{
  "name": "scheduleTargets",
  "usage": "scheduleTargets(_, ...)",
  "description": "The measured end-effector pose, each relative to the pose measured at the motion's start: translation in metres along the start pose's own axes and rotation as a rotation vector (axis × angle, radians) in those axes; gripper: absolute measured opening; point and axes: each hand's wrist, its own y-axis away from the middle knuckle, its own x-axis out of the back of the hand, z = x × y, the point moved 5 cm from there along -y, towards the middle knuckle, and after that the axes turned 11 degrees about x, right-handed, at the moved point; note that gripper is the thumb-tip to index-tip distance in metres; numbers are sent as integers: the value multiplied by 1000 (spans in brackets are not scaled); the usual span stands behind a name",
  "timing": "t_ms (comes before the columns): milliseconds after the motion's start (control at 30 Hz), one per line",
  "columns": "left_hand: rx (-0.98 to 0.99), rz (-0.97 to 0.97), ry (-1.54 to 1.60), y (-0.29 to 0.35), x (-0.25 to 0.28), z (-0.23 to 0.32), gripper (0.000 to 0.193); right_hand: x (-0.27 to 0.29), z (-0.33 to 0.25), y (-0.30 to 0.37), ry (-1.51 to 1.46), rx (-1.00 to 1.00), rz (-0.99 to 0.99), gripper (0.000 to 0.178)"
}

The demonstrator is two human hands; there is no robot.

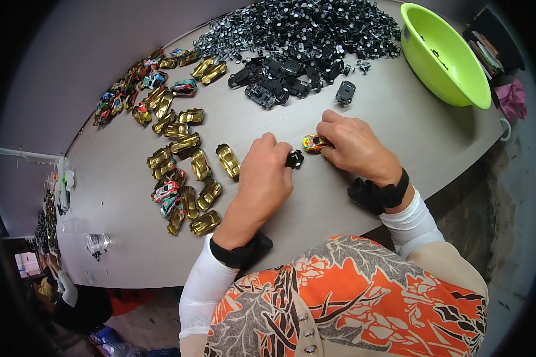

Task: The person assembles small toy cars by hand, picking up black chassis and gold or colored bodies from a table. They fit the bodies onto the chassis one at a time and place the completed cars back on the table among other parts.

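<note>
Over the near middle of the table, my left hand [264, 169] is closed on a small black toy car chassis [294, 158], most of it hidden behind the fingers. Just to the right, a yellow, red and green toy car body [312, 143] is pinched in the fingers of my right hand [356, 146]. The two parts are a little apart. A gold toy car body [227, 161] lies by itself left of my left hand. Beyond my right hand sits a single black chassis [345, 93].
Gold toy car bodies [184, 144] and multicoloured ones [125, 95] spread over the left side. At the back are a heap of wheel sets [268, 35] and black chassis [292, 74]. A lime-green basin [476, 83] stands back right, and a clear cup [95, 243] far left.
</note>
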Motion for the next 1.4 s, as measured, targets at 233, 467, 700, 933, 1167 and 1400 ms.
scheduleTargets(233, 595, -237, 1344, 11, -14, -40, 33, -9, -7, -8, -963, -197, 100, 21)
scheduleTargets(467, 625, -321, 1679, 16, -19, -42, 30, -31, -30, -16, -1332, -274, 17, 26)
scheduleTargets(700, 513, -347, 1461, 19, -8, -49, 46, -46, -26, -16, -1343, -257, -1, 30)
scheduleTargets(933, 515, -359, 1801, 14, -1, -55, 48, -27, -30, -17, -1351, -215, 212, 40)
scheduleTargets(1167, 535, -310, 1774, 16, -3, -55, 47, -29, -37, -15, -1242, -156, 303, 43)
scheduleTargets(1400, 531, -310, 1746, 16, -3, -52, 46, -30, -42, -14, -1132, -117, 295, 40)
